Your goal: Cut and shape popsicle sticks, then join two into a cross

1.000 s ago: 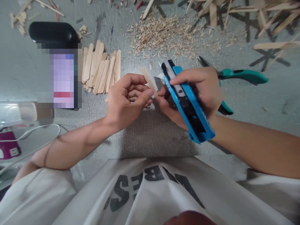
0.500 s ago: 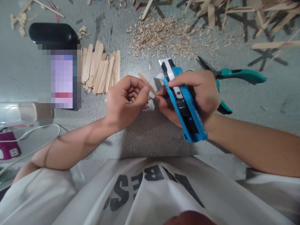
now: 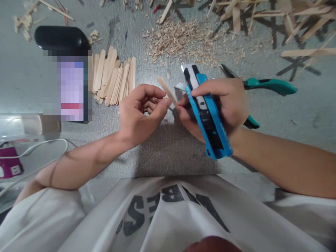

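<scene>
A short wooden craft stick (image 3: 168,90) slants between my two hands above the table. My left hand (image 3: 144,113) is closed, with thumb and forefinger pinched at the stick's side and the other fingers curled. A blue utility knife (image 3: 210,115) lies in the grip of my right hand (image 3: 227,101), its blade end pointing away from me and the forefinger along its body. The right fingertips also touch the stick's near end. Behind my right hand lie pliers (image 3: 271,85) with green handles, partly hidden. A pile of craft sticks (image 3: 112,78) rests beyond my left hand.
Wood shavings (image 3: 178,38) are heaped farther back. Crossed sticks (image 3: 288,17) form a structure at the far right. On the left are a phone (image 3: 72,87) against a black case (image 3: 61,37), a clear container (image 3: 23,124), a white cable (image 3: 52,140) and a purple charger (image 3: 10,162).
The craft stick has shifted slightly up and right, with more of its far end showing. My left fingertips have moved a little to the right. My right hand keeps hold of the knife.
</scene>
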Demonstrator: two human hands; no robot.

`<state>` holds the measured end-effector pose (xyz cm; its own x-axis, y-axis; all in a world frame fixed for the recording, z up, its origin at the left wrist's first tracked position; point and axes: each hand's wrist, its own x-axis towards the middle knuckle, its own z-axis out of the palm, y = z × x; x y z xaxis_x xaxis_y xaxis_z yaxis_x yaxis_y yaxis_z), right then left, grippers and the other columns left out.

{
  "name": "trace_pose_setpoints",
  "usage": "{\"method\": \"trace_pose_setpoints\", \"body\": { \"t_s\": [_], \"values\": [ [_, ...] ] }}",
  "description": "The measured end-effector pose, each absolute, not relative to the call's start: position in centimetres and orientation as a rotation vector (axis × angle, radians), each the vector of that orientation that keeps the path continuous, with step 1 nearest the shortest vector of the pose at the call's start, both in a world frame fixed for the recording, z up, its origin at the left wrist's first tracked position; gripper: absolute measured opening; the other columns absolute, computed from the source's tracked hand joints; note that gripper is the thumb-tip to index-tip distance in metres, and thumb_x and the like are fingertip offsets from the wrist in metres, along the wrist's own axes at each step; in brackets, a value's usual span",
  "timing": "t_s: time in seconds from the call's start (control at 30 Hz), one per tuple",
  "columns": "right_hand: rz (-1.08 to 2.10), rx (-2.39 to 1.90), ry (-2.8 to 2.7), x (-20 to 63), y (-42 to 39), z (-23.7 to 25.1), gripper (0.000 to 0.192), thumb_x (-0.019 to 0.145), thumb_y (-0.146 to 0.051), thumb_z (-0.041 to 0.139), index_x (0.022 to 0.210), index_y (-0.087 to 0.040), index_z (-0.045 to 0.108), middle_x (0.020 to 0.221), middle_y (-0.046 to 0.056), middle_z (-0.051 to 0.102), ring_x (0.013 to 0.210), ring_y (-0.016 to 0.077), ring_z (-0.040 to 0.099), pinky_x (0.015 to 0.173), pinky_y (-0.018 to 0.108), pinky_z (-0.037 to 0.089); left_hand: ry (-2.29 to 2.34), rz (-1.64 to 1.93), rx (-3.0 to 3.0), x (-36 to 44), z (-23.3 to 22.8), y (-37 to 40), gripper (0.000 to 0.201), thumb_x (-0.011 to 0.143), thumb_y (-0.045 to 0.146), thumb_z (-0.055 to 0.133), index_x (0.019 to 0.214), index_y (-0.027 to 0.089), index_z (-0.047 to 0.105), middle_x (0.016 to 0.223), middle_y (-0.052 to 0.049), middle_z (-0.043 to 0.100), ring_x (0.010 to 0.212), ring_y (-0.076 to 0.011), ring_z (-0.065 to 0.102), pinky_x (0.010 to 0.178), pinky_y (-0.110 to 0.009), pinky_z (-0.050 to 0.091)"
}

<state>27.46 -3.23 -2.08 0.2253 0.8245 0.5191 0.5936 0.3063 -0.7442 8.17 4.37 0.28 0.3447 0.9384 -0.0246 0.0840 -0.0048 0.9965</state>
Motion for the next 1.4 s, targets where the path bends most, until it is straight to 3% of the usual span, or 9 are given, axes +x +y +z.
{"method": "trace_pose_setpoints", "body": {
  "t_s": [0.2,0.5,0.8,0.93,1.03,1.13,1.27,1.33,1.4],
  "values": [
    [0.249,-1.23,-1.701,28.2,-2.7,-1.6,0.03,0.09,-0.028,0.092,0.109,-0.044,0.074,0.087,-0.008,0.085,0.073,0.0284,0.084,0.065,0.042,0.065,1.037,0.944,1.423,8.1,0.4,4.0,0.024,0.097,0.028,0.094,0.086,0.022,0.073,0.072,0.003,0.073,0.058,-0.0084,0.063,0.054,-0.021,0.051],
    [0.3,-1.211,-1.736,28.2,-2.8,-1.8,0.033,0.097,-0.026,0.085,0.12,-0.046,0.074,0.1,-0.008,0.091,0.086,0.0278,0.091,0.079,0.042,0.074,1.054,1.002,1.545,7.7,-0.3,3.9,0.021,0.096,0.021,0.087,0.083,0.023,0.07,0.067,0.005,0.065,0.056,-0.0073,0.058,0.051,-0.019,0.044],
    [0.281,-1.249,-1.417,27.8,-2.5,-1.8,0.043,0.096,-0.045,0.099,0.129,-0.041,0.072,0.107,-0.003,0.084,0.079,0.0234,0.083,0.081,0.044,0.072,0.928,1.138,1.577,7.6,-1.4,4.3,0.033,0.118,0.051,0.074,0.101,0.024,0.081,0.077,0.002,0.078,0.056,-0.0094,0.069,0.055,-0.023,0.058],
    [0.325,-1.255,-1.36,27.9,-2.0,-2.0,0.047,0.096,-0.052,0.101,0.126,-0.039,0.066,0.099,-0.004,0.079,0.073,0.0206,0.08,0.069,0.039,0.071,0.755,1.273,1.727,7.4,-2.8,4.9,0.024,0.119,0.046,0.069,0.122,0.03,0.087,0.125,-0.004,0.089,0.099,-0.0181,0.089,0.081,-0.031,0.075],
    [0.357,-1.222,-1.331,27.8,-1.8,-2.0,0.053,0.095,-0.057,0.104,0.125,-0.038,0.064,0.1,-0.004,0.075,0.078,0.019,0.082,0.071,0.036,0.071,0.748,1.327,1.926,7.2,-3.2,5.5,0.033,0.119,0.057,0.068,0.138,0.034,0.083,0.152,-0.008,0.084,0.139,-0.0307,0.084,0.1,-0.043,0.078],
    [0.31,-1.169,-1.327,27.7,-1.6,-1.9,0.048,0.097,-0.05,0.103,0.125,-0.037,0.066,0.097,-0.005,0.072,0.078,0.0165,0.083,0.07,0.032,0.071,0.695,1.41,1.943,7.2,-3.0,5.7,0.035,0.121,0.058,0.066,0.134,0.031,0.085,0.138,-0.009,0.087,0.128,-0.0274,0.085,0.093,-0.04,0.078],
    [0.236,-1.18,-1.362,27.8,-1.5,-1.7,0.042,0.099,-0.042,0.099,0.125,-0.036,0.067,0.096,-0.003,0.076,0.077,0.018,0.084,0.065,0.031,0.07,0.713,1.347,1.926,7.1,-2.9,5.5,0.039,0.125,0.047,0.062,0.1,0.028,0.085,0.116,-0.006,0.085,0.102,-0.019,0.083,0.077,-0.033,0.07],
    [0.233,-1.215,-1.37,27.9,-1.5,-1.6,0.041,0.1,-0.045,0.098,0.124,-0.035,0.066,0.097,-0.002,0.076,0.078,0.019,0.084,0.064,0.032,0.07,0.739,1.414,1.995,7.1,-3.1,5.6,0.022,0.116,0.052,0.079,0.117,0.031,0.087,0.126,-0.009,0.083,0.116,-0.0238,0.083,0.09,-0.039,0.072],
    [0.248,-1.228,-1.379,27.9,-1.7,-1.4,0.038,0.103,-0.046,0.096,0.123,-0.034,0.065,0.096,-0.002,0.077,0.078,0.0191,0.083,0.065,0.033,0.071,0.783,1.381,1.998,7.3,-3.2,5.7,0.039,0.113,0.062,0.079,0.139,0.033,0.084,0.145,-0.013,0.078,0.135,-0.0306,0.078,0.099,-0.045,0.073]
  ]
}}
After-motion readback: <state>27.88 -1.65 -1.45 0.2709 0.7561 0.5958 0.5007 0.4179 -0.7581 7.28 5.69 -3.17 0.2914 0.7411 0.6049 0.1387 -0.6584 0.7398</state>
